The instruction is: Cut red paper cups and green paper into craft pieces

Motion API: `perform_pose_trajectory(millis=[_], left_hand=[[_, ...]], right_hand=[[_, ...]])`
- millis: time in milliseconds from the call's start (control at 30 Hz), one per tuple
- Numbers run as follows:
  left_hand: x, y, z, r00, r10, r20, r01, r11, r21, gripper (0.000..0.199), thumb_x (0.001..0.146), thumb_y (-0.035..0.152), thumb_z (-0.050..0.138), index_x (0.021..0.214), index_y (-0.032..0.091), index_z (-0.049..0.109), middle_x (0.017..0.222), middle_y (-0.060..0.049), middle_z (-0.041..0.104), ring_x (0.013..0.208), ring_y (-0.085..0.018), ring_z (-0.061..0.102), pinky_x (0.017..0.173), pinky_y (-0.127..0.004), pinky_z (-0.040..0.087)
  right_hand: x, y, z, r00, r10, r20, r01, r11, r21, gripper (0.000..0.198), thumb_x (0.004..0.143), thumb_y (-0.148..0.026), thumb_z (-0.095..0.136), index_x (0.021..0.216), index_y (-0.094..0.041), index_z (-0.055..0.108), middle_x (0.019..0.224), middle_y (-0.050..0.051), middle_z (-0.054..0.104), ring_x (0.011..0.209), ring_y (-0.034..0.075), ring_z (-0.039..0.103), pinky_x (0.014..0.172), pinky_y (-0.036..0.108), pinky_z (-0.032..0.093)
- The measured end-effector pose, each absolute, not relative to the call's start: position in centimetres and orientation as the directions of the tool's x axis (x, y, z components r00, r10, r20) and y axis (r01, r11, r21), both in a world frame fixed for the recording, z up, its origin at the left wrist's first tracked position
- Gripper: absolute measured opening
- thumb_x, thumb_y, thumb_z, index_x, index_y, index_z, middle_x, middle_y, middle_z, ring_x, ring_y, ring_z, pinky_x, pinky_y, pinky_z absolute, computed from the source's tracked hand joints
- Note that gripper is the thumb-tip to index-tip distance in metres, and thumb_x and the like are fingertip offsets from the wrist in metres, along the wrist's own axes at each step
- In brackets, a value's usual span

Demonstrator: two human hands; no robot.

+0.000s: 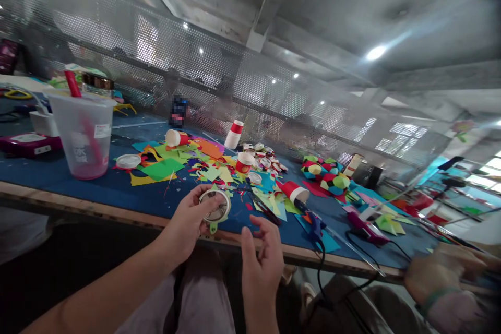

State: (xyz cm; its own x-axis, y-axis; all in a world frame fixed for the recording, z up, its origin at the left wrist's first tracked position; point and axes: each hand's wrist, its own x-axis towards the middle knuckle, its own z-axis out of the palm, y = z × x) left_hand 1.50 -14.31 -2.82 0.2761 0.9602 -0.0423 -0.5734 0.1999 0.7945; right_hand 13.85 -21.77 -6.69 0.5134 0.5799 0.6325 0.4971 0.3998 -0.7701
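Observation:
My left hand (190, 222) grips a round, white-rimmed craft piece (223, 207) with small green tabs, its thumb lying across the front. The piece is held over the table's front edge; its centre looks dark and lined. Just to the right, my right hand (263, 253) is raised, thumb and fingers apart, with nothing in it. Beyond the hands lie coloured paper scraps (162, 168), a dark slender tool (266, 209) and a red-and-white paper cup (246, 163). A similar white ring (128, 161) rests on the left side of the scraps.
A plastic drink cup (80, 135) with a red straw stands at left. On the right are a tipped paper cup (295, 192), a blue glue gun (314, 225) with a cable, a purple tool (368, 228) and coloured paper balls (334, 183). Another person's hand (438, 271) is at far right.

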Motion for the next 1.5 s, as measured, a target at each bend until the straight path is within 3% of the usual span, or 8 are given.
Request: perform_pose_trajectory(millis=[100, 200, 433, 533, 767, 933, 1067, 1500], left_hand=[[2.3, -14.8, -3.0, 0.273, 0.961, -0.045, -0.629, 0.213, 0.747, 0.046, 0.06, 0.031, 0.087, 0.09, 0.022, 0.054, 0.079, 0.005, 0.066, 0.063, -0.009, 0.063, 0.056, -0.016, 0.05], [2.6, -15.3, -3.1, 0.309, 0.951, -0.026, -0.632, 0.226, 0.742, 0.043, 0.061, 0.032, 0.084, 0.087, 0.022, 0.051, 0.079, 0.004, 0.066, 0.066, -0.012, 0.063, 0.056, -0.02, 0.05], [1.6, -15.1, -3.3, 0.357, 0.934, 0.009, -0.504, 0.185, 0.844, 0.043, 0.056, 0.02, 0.088, 0.092, 0.017, 0.064, 0.083, 0.0, 0.069, 0.076, -0.014, 0.065, 0.066, -0.02, 0.052], [1.4, -14.7, -3.7, 0.372, 0.928, 0.001, -0.478, 0.19, 0.858, 0.042, 0.058, 0.021, 0.087, 0.094, 0.016, 0.067, 0.086, -0.003, 0.07, 0.073, -0.015, 0.064, 0.06, -0.021, 0.052], [1.6, -14.4, -4.0, 0.276, 0.961, -0.034, -0.549, 0.187, 0.814, 0.042, 0.062, 0.028, 0.086, 0.097, 0.02, 0.064, 0.098, -0.002, 0.067, 0.083, -0.016, 0.066, 0.063, -0.023, 0.057], [1.9, -14.6, -4.1, 0.254, 0.966, -0.044, -0.576, 0.187, 0.796, 0.044, 0.058, 0.026, 0.088, 0.093, 0.019, 0.064, 0.097, -0.002, 0.067, 0.083, -0.017, 0.066, 0.063, -0.024, 0.058], [2.0, -14.7, -4.2, 0.241, 0.97, -0.044, -0.586, 0.181, 0.79, 0.046, 0.056, 0.026, 0.089, 0.092, 0.018, 0.062, 0.096, -0.003, 0.067, 0.082, -0.016, 0.065, 0.063, -0.024, 0.058], [2.0, -15.1, -4.1, 0.203, 0.978, -0.051, -0.612, 0.167, 0.773, 0.049, 0.056, 0.028, 0.09, 0.094, 0.019, 0.06, 0.094, -0.002, 0.068, 0.08, -0.017, 0.066, 0.063, -0.025, 0.058]], right_hand=[[12.8, -21.0, -7.1, 0.453, 0.743, 0.493, 0.357, 0.355, -0.864, 0.023, 0.08, -0.035, 0.07, 0.095, -0.018, 0.07, 0.092, 0.008, 0.071, 0.08, 0.023, 0.065, 0.067, 0.034, 0.053], [12.3, -20.4, -7.1, 0.441, 0.808, 0.392, 0.246, 0.311, -0.918, 0.021, 0.08, -0.036, 0.071, 0.087, -0.016, 0.071, 0.078, 0.005, 0.072, 0.068, 0.02, 0.065, 0.061, 0.031, 0.052], [13.9, -19.4, -5.8, 0.57, 0.757, 0.32, 0.059, 0.35, -0.935, 0.029, 0.076, -0.044, 0.074, 0.085, -0.016, 0.07, 0.074, 0.003, 0.073, 0.067, 0.019, 0.066, 0.062, 0.03, 0.052], [14.5, -19.3, -5.4, 0.631, 0.704, 0.324, 0.048, 0.382, -0.923, 0.037, 0.084, -0.05, 0.063, 0.089, -0.015, 0.073, 0.08, 0.007, 0.074, 0.072, 0.02, 0.066, 0.064, 0.031, 0.052], [15.3, -19.4, -6.1, 0.605, 0.655, 0.453, 0.258, 0.377, -0.89, 0.029, 0.085, -0.04, 0.065, 0.096, -0.016, 0.076, 0.091, 0.009, 0.076, 0.082, 0.023, 0.068, 0.07, 0.035, 0.053], [15.1, -19.4, -6.0, 0.444, 0.633, 0.634, 0.516, 0.398, -0.758, 0.031, 0.087, -0.031, 0.061, 0.113, -0.019, 0.073, 0.112, 0.012, 0.071, 0.101, 0.025, 0.064, 0.086, 0.04, 0.052], [15.2, -19.2, -6.1, 0.343, 0.609, 0.715, 0.654, 0.392, -0.647, 0.032, 0.088, -0.024, 0.057, 0.115, -0.019, 0.073, 0.112, 0.013, 0.07, 0.107, 0.026, 0.061, 0.09, 0.044, 0.052], [14.9, -19.2, -6.6, 0.253, 0.611, 0.75, 0.744, 0.373, -0.554, 0.032, 0.092, -0.022, 0.052, 0.118, -0.017, 0.07, 0.111, 0.015, 0.07, 0.104, 0.027, 0.064, 0.088, 0.047, 0.056]])
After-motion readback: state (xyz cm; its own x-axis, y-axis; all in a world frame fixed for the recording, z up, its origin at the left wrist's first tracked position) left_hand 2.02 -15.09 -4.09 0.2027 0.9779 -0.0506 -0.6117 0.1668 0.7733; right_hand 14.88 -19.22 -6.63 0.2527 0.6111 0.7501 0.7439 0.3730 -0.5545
